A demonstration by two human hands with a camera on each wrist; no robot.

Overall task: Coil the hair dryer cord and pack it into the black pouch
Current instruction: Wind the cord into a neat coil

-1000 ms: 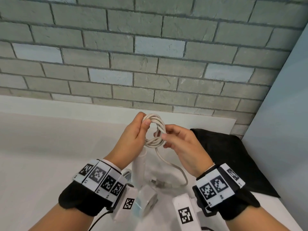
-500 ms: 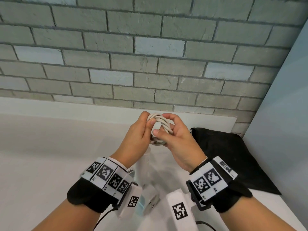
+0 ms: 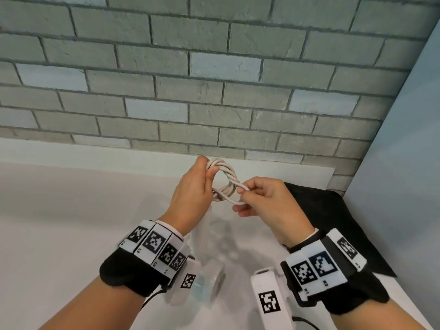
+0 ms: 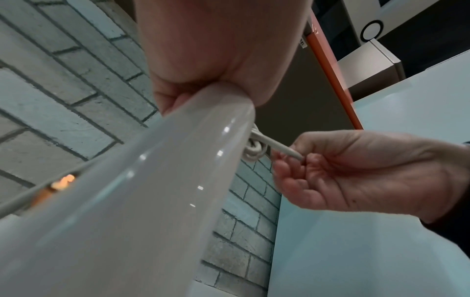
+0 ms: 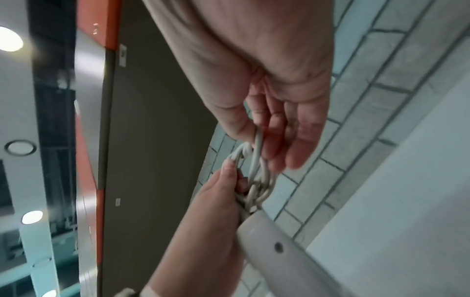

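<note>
A white cord (image 3: 227, 178) is wound into a small coil held up above the table. My left hand (image 3: 194, 186) grips the coil's left side, thumb on top. My right hand (image 3: 259, 198) pinches a loose loop of the cord (image 4: 277, 146) at the coil's right and holds it out from the bundle. The white hair dryer (image 3: 207, 253) hangs below the coil, its handle (image 4: 142, 191) running down under my left palm. The handle (image 5: 284, 247) also shows in the right wrist view, below the coil (image 5: 257, 180). The black pouch (image 3: 333, 222) lies flat on the table to the right.
A grey brick wall (image 3: 214, 91) stands close behind the white table (image 3: 59, 222). A pale blue panel (image 3: 404, 163) closes off the right side, next to the pouch.
My right hand came off the coil and drew a loop of cord out to the right. The trailing cord and plug that lay on the table a second ago are gone from view.
</note>
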